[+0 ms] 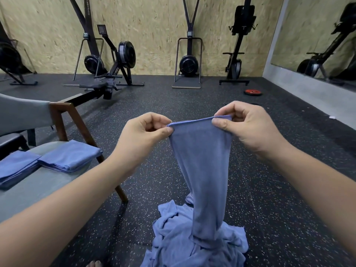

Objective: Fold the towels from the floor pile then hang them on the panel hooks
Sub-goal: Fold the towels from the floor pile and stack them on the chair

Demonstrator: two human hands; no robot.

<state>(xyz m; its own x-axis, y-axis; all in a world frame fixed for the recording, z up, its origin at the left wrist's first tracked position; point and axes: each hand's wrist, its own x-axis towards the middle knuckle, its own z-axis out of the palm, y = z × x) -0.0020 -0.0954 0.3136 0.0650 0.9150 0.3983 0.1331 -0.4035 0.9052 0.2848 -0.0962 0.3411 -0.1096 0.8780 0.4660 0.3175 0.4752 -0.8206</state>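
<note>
A blue towel [202,160] hangs in front of me, held up by its top edge. My left hand [142,132] pinches the left end of that edge and my right hand [242,126] pinches the right end. The towel's lower end trails down into a crumpled pile of blue towels [192,241] on the floor just below. Two folded blue towels [69,155] lie side by side on the grey seat of a chair [38,191] at my left. No panel hooks are in view.
The chair has dark wooden legs [77,120]. Rowing and ski machines [115,60] stand along the far wooden wall. A red weight plate [253,92] lies on the speckled black floor at the right. A mirror [317,39] covers the right wall.
</note>
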